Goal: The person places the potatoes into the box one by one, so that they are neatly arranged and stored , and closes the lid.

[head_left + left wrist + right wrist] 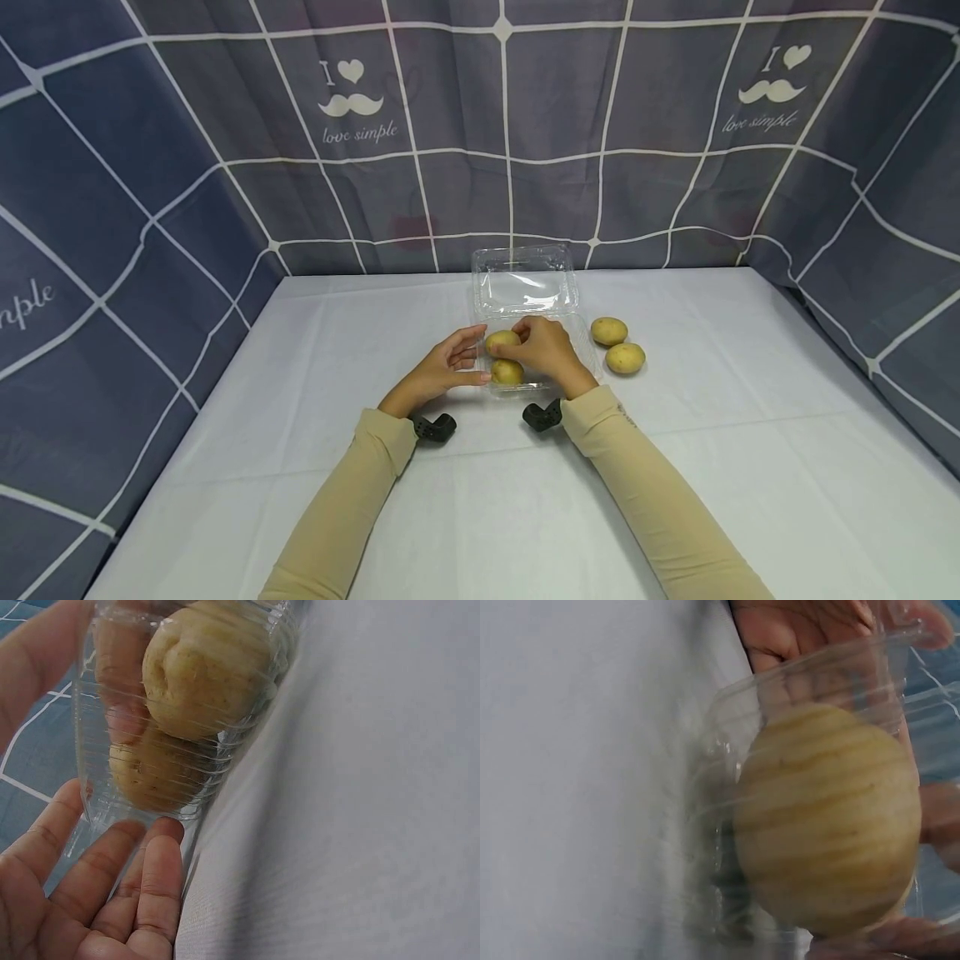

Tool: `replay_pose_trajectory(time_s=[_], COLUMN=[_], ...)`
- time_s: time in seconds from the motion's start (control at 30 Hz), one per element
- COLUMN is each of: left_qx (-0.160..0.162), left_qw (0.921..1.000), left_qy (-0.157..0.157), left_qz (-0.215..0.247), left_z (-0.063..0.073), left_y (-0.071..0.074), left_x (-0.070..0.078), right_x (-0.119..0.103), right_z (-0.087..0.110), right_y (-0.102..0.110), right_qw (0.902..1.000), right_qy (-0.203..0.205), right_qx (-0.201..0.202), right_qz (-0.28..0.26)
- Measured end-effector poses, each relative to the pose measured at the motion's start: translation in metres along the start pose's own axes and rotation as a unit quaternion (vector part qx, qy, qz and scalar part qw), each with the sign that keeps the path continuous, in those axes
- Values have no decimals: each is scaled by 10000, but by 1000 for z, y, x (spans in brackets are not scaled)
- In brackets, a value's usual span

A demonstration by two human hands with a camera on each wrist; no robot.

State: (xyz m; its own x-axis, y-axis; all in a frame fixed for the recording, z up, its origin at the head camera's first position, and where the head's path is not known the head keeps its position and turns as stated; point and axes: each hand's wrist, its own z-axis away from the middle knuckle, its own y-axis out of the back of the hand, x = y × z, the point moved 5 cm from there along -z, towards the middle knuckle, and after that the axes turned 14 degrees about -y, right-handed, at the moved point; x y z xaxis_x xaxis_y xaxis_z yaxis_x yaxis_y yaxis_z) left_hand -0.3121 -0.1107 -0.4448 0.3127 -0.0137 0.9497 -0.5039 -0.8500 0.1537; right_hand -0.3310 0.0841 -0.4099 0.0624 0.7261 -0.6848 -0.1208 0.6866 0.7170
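Note:
A clear plastic clamshell box point(587, 343) stands on the table with two yellow potatoes in its left part. My right hand point(551, 348) reaches inside and pinches the far potato point(501, 340) between thumb and fingers. Nearer to me lies the second potato point(507, 372), against the front wall. Spread and slightly bent, the fingers of my left hand point(442, 367) lie along the box's left side, its thumb by the front corner. Through the ribbed wall, the left wrist view shows both potatoes point(206, 675). A potato point(829, 817) fills much of the right wrist view.
The box's lid point(525, 282) is raised at the back. Two more potatoes, one farther point(609, 331) and one nearer point(626, 358), lie on the white tablecloth point(720, 358) right of the box. A dark checked curtain point(555, 100) encloses the table's back and sides.

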Motion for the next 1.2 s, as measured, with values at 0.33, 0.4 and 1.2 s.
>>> replay_pose_trajectory(time_s=[0.33,0.4,1.2], left_qx=[-13,-16,65], left_qw=[10000,10000,9998], left_qy=[-15,-19,182], left_qz=[13,19,-66], left_z=[-1,-1,0], left_y=[-1,-1,0], left_x=[-1,-1,1], right_x=[3,5,22], right_z=[7,7,22], right_y=[9,11,48], right_qw=[9997,9994,9823], right_qy=[102,131,1257], right_qx=[-197,-255,-244], right_qz=[-132,-214,-1364])
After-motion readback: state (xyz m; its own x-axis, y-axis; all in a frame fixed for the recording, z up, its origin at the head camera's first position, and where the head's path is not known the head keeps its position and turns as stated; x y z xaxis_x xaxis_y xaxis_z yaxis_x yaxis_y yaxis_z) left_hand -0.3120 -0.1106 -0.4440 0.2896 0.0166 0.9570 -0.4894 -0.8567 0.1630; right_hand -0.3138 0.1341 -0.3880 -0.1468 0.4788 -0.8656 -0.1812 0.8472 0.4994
